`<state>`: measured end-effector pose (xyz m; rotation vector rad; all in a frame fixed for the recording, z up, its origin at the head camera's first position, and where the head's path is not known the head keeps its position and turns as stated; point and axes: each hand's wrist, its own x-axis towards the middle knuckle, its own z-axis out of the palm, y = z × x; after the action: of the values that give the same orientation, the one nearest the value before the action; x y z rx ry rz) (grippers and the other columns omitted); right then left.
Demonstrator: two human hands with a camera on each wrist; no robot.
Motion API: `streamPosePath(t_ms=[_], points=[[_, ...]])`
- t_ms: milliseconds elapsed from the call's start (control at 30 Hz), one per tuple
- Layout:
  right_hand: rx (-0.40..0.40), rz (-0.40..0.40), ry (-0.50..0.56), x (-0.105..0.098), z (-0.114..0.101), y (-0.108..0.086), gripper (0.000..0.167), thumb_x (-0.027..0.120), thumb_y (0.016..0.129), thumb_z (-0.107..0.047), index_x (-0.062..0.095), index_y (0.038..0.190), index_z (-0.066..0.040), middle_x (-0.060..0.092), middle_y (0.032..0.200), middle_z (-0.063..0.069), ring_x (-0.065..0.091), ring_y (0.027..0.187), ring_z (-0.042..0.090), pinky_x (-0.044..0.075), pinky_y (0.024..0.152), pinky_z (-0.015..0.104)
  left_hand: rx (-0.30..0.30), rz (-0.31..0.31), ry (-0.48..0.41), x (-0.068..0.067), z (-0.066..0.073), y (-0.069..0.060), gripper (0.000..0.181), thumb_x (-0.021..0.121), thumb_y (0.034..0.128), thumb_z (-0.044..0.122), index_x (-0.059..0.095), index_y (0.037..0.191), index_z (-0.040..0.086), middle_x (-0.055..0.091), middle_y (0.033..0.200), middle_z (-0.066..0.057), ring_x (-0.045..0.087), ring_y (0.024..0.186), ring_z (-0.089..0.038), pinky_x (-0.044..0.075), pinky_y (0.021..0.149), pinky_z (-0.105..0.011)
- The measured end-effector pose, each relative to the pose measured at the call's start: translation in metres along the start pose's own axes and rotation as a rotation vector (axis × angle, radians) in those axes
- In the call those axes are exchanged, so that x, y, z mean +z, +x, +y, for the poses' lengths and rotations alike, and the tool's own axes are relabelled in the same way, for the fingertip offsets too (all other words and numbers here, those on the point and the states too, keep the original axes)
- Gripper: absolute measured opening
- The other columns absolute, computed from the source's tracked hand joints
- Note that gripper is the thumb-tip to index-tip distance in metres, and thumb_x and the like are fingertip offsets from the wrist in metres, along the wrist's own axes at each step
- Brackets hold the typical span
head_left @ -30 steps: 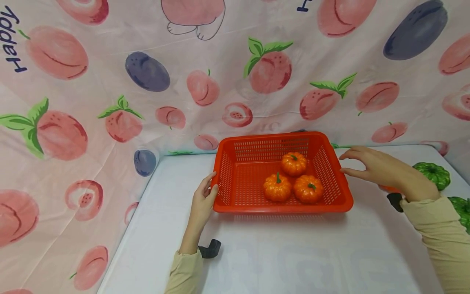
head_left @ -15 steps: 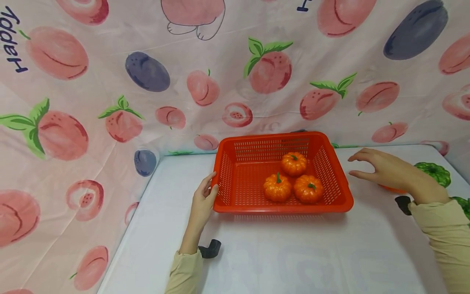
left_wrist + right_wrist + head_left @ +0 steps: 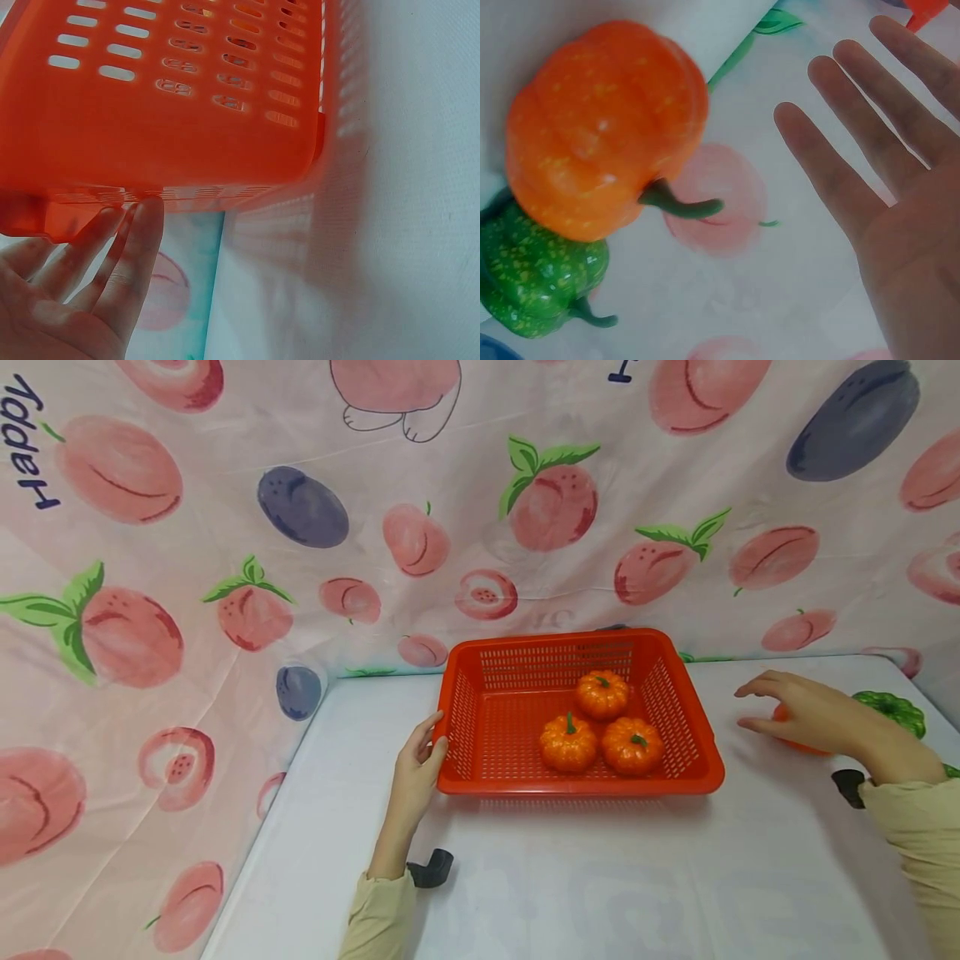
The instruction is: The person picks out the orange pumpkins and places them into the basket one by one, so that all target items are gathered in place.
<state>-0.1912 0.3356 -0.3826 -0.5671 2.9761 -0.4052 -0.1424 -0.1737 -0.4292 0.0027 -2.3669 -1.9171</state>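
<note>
An orange-red plastic basket [image 3: 510, 789] stands on the white table with three small orange toy pumpkins [image 3: 632, 747] in its right half. My left hand [image 3: 412, 772] touches the basket's left side; in the left wrist view its straight fingers [image 3: 139, 247] lie against the outer wall. Right of the basket, my right hand [image 3: 817, 718] hovers with spread fingers and holds nothing. Partly hidden behind it is another orange pumpkin [image 3: 802, 747], shown whole with a green stem in the right wrist view [image 3: 604, 127].
A green pumpkin [image 3: 892, 710] sits farther right behind my right forearm, with a sliver of another green thing [image 3: 951, 771] beside my sleeve. A peach-printed cloth [image 3: 420, 602] hangs behind the table and along its left side.
My right hand has moved right, away from the basket's right rim, and is over the orange pumpkin on the table. The left hand and the basket have stayed put.
</note>
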Motion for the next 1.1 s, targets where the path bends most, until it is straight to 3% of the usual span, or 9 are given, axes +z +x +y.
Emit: streamPosePath(t_ms=[233,467,633,867,1100], points=[[-0.016,-0.003,-0.019,0.002,0.012,-0.004,0.046,0.077,0.087,-0.031,0.066,0.120,-0.002,0.063,0.114,0.016,0.059,0.090,0.023,0.053,0.083,0.054,-0.006,0.001,-0.007,0.000,-0.001,0.000,0.044,0.056,0.1016,0.013,0.050,0.145,0.017,0.055,0.142,-0.015,0.062,0.117,-0.033,0.056,0.092,-0.044],[-0.029,0.010,-0.021,0.004,0.023,-0.006,0.042,0.078,0.084,-0.021,0.065,0.118,0.001,0.062,0.118,0.023,0.055,0.106,0.037,0.049,0.090,0.061,0.006,0.002,0.000,0.000,0.000,0.000,0.044,0.055,0.1019,0.012,0.050,0.146,0.016,0.055,0.142,-0.016,0.062,0.117,-0.034,0.056,0.093,-0.043],[-0.029,0.002,-0.014,0.006,0.032,-0.007,0.044,0.079,0.082,-0.016,0.064,0.119,0.003,0.060,0.121,0.026,0.052,0.108,0.041,0.047,0.091,0.063,-0.003,0.003,-0.002,0.000,0.000,-0.001,0.044,0.056,0.1017,0.013,0.051,0.145,0.018,0.056,0.141,-0.016,0.062,0.116,-0.033,0.056,0.092,-0.044],[-0.016,-0.002,-0.017,0.006,0.038,-0.008,0.046,0.079,0.082,-0.016,0.063,0.119,0.005,0.060,0.119,0.026,0.051,0.107,0.040,0.046,0.091,0.062,0.006,0.004,0.004,0.001,0.000,0.000,0.044,0.056,0.1018,0.014,0.050,0.146,0.016,0.055,0.141,-0.017,0.062,0.116,-0.033,0.056,0.091,-0.042],[0.046,-0.046,-0.012,0.006,0.042,-0.009,0.053,0.079,0.082,-0.019,0.060,0.122,0.008,0.057,0.121,0.030,0.050,0.105,0.042,0.048,0.090,0.063,0.016,-0.003,0.000,0.000,0.000,0.000,0.045,0.055,0.1020,0.015,0.049,0.146,0.013,0.055,0.141,-0.019,0.062,0.116,-0.036,0.055,0.093,-0.044]])
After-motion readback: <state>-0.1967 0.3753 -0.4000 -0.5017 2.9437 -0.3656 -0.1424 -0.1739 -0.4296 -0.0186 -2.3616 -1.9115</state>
